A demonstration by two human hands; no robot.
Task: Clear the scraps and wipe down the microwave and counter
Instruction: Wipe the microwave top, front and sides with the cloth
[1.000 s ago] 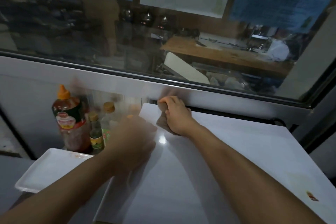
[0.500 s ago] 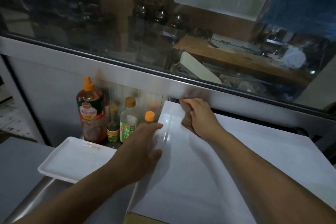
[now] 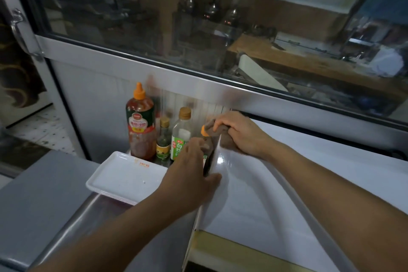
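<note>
The white microwave top (image 3: 276,183) fills the lower right of the head view. My right hand (image 3: 240,132) grips a crumpled brown cloth (image 3: 217,133) at the microwave's back left corner, the cloth hanging over the edge. My left hand (image 3: 192,174) rests on the microwave's left edge, thumb on the top surface, fingers down the side by the bottles. The grey metal counter (image 3: 44,194) lies to the left.
A white rectangular tray (image 3: 123,176) sits on the counter left of the microwave. Behind it stand a red sauce bottle (image 3: 140,126), a small dark bottle (image 3: 163,141) and a clear vinegar bottle (image 3: 180,137). A glass window with metal frame (image 3: 198,86) runs along the back.
My right hand has slid the cloth left to the microwave's back left corner. My left hand has shifted onto the left edge. The view has swung left.
</note>
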